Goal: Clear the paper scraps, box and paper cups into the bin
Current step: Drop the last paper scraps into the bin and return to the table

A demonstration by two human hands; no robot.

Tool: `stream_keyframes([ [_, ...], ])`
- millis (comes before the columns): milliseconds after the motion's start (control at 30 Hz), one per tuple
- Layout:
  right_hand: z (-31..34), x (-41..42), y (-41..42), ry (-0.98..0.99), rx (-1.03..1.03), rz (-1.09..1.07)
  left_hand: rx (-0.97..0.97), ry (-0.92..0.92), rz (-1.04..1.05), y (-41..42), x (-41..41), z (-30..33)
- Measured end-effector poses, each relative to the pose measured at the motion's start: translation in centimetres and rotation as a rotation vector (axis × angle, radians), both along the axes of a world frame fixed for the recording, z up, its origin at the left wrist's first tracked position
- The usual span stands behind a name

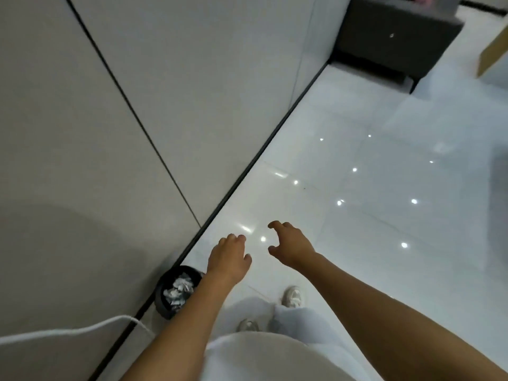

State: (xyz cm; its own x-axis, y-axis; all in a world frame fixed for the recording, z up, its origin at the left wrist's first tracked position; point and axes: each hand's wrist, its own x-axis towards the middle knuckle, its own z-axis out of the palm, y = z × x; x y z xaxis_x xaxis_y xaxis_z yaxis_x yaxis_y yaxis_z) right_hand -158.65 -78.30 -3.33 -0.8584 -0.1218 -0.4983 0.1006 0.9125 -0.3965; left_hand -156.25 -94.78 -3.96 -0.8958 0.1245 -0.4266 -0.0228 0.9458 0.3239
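Note:
A small black bin stands on the white floor against the wall at the lower left, with crumpled paper scraps inside it. My left hand hovers just right of and above the bin, fingers loosely curled, holding nothing. A little to the right, my right hand is also held out over the floor, with fingers and thumb curved apart and nothing between them. No box or paper cups are in view.
A grey panelled wall fills the left side, with a dark skirting line along the floor. A white cable runs at the lower left. A dark cabinet stands at the far end, a cardboard edge to its right. My shoes are below.

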Motion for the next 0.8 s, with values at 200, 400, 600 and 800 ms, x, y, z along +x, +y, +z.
stream_keyframes([
  [200, 2.8, 2.1, 11.1, 0.054, -0.045, -0.309, 0.016, 0.062, -0.268, 10.7, -2.9, 3.5],
  [400, 4.3, 6.4, 24.7, 0.103, -0.046, -0.540, 0.023, 0.057, -0.529, 25.1, -3.4, 5.3],
  [600, 4.3, 10.9, 40.5, 0.088, -0.008, -0.698, 0.066, 0.038, -0.694, 42.8, -2.1, 5.4],
  [800, 4.7, 13.7, 54.1, 0.093, 0.010, -0.818, 0.098, 0.037, -0.780, 57.5, -1.1, 5.6],
])
